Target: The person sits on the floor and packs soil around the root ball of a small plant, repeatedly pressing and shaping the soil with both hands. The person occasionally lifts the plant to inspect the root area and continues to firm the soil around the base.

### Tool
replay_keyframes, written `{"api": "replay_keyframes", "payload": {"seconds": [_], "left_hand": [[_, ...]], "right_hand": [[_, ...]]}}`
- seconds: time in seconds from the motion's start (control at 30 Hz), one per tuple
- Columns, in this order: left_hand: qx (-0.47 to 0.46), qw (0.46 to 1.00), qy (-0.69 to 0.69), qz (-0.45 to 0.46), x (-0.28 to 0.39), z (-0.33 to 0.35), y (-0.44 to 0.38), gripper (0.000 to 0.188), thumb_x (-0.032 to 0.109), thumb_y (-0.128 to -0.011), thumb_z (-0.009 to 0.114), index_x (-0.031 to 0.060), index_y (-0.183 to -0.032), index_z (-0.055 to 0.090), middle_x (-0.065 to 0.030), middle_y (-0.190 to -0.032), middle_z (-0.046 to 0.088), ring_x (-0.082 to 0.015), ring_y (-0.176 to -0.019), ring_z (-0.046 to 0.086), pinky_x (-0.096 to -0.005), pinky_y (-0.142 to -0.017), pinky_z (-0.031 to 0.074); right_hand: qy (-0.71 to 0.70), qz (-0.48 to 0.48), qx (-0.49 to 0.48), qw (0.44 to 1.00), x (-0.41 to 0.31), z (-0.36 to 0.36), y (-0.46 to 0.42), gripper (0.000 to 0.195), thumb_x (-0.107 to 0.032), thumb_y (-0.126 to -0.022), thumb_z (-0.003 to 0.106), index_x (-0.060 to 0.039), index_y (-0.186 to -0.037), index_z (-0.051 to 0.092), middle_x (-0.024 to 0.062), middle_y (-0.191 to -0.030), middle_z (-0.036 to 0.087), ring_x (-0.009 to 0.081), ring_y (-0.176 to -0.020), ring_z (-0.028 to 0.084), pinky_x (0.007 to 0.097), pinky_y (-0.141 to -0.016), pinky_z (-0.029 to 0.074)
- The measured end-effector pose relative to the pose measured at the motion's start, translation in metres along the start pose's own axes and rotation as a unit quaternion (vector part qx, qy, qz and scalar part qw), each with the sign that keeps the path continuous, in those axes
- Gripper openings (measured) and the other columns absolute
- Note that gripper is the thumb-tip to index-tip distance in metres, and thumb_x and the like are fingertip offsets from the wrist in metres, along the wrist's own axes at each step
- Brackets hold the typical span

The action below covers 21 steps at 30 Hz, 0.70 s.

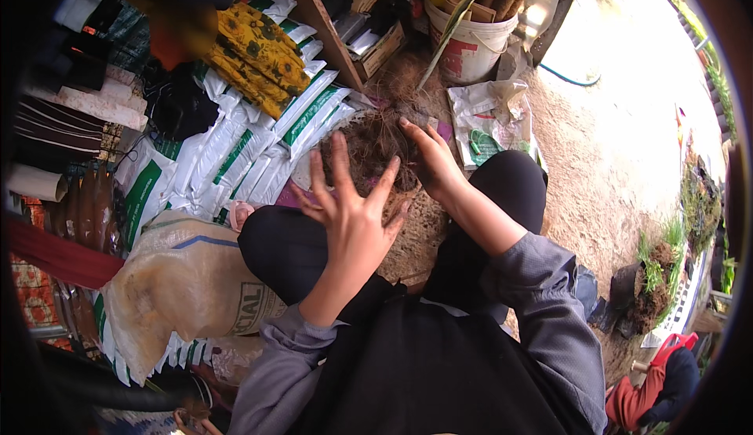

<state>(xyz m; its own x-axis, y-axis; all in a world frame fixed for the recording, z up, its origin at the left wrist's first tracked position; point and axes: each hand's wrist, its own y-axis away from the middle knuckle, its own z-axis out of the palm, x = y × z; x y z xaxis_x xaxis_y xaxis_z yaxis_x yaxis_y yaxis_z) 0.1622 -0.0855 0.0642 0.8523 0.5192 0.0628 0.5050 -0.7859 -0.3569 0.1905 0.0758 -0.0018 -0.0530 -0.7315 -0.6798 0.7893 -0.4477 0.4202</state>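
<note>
A dark mass of roots and soil (382,141) lies in front of my knees, with brown fibres on top. Over its near left side, my left hand (353,205) is spread with fingers apart and grips nothing. My right hand (429,158) is at the mass's right side, palm turned inward, fingertips at the roots; whether they press on it is unclear. A long pointed green leaf (450,38) rises from the fibrous clump behind. Purple material shows partly under the mass. To the right of the roots, a white and green plastic bag (491,120) lies flat on the ground.
Stacked white and green packets (253,146) fill the left, with a yellow floral cloth (259,55) on top. A woven sack (182,276) stands by my left knee. Ahead is a white bucket (470,46). Grassy plants (659,276) and part of another person (653,388) are at right.
</note>
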Motion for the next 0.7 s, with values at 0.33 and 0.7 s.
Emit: {"api": "replay_keyframes", "payload": {"seconds": [0.33,0.7], "left_hand": [[0.05,0.997,0.027,-0.054,-0.003,-0.026,-0.006,0.057,0.049,-0.079,0.066,0.0223,-0.129,0.057,-0.0262,-0.151,0.014,-0.0494,-0.133,0.012,-0.0641,-0.104,0.013],[0.013,0.997,0.077,0.002,-0.016,-0.028,-0.013,0.056,0.058,-0.085,0.053,0.0208,-0.127,0.059,-0.0235,-0.151,0.016,-0.0505,-0.133,0.012,-0.0646,-0.105,0.011]], "right_hand": [[-0.112,-0.019,-0.194,0.974,0.008,-0.003,0.002,0.05,-0.037,-0.091,0.058,-0.0084,-0.13,0.045,0.0095,-0.127,0.051,0.0261,-0.115,0.051,0.0446,-0.098,0.041],[-0.112,-0.013,-0.231,0.966,0.007,-0.001,0.007,0.054,-0.034,-0.09,0.059,-0.0055,-0.132,0.042,0.0101,-0.128,0.051,0.0257,-0.119,0.049,0.045,-0.099,0.04]]}}
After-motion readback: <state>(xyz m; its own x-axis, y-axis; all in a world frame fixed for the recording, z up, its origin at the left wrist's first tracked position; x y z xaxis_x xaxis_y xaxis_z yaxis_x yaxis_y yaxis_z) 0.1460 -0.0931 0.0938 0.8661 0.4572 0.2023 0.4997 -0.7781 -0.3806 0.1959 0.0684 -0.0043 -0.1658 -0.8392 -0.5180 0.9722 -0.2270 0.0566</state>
